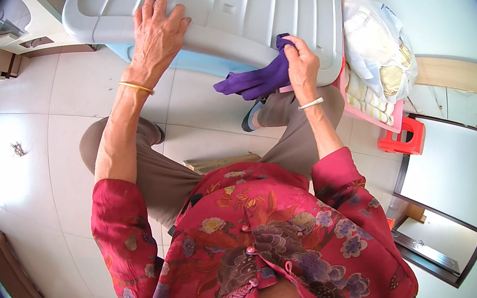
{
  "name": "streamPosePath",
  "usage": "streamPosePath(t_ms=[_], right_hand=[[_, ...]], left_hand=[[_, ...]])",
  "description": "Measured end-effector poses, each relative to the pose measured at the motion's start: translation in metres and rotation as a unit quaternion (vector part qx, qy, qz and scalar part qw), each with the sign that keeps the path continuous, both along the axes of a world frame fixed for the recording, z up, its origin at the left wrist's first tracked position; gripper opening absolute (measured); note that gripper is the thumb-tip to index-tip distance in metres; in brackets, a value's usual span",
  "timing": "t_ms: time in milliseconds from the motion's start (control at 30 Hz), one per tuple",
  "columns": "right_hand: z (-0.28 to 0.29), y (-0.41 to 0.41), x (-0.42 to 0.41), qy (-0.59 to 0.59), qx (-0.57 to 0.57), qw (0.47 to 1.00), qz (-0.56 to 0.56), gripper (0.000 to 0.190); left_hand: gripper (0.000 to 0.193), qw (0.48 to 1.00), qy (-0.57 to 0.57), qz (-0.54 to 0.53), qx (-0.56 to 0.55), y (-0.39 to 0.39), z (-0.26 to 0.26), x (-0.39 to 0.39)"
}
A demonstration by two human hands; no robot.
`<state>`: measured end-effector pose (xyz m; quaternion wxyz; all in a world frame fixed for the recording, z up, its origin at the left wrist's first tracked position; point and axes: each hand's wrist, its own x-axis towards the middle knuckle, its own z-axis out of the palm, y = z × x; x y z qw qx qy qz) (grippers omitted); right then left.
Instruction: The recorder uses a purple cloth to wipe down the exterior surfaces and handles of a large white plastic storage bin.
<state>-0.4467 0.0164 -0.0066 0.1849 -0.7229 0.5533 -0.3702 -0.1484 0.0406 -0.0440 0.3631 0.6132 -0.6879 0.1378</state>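
Observation:
Before me stands a large storage box with a grey ribbed plastic lid [219,10] and a light blue body [204,62]. My left hand [158,34] rests on the lid's front edge, its fingers spread over the top and nothing held. At the right part of the same edge, my right hand [302,65] pinches a purple cloth [265,77] between thumb and fingers. The cloth hangs down past the lid's rim, its lower end loose over the floor. One upper corner of it lies against the lid.
Right of the box, a pink plastic bin [395,123] holds folded striped fabric [364,90], with a stuffed clear plastic bag [378,45] on top. A red plastic stool [414,137] stands beyond. Beneath me is a wooden seat [219,162] on the tiled floor [89,95].

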Motion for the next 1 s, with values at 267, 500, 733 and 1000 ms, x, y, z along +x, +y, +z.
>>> streamPosePath(t_ms=[267,500,733,1000], right_hand=[[0.007,0.035,0.056,-0.071,0.070,0.990,0.101,0.015],[-0.011,0.066,0.060,-0.157,0.243,0.943,0.166,0.019],[0.007,0.066,0.021,-0.328,0.213,0.919,0.041,0.019],[-0.005,0.015,-0.102,-0.210,-0.040,0.957,-0.197,0.017]], left_hand=[[0.024,0.998,-0.022,0.015,0.051,0.004,0.005,0.000],[0.022,1.000,-0.010,-0.004,0.010,0.004,0.002,0.001],[0.024,0.999,-0.029,0.002,0.018,0.004,0.001,0.004],[0.023,0.999,-0.022,0.001,0.025,0.005,0.002,0.001]])
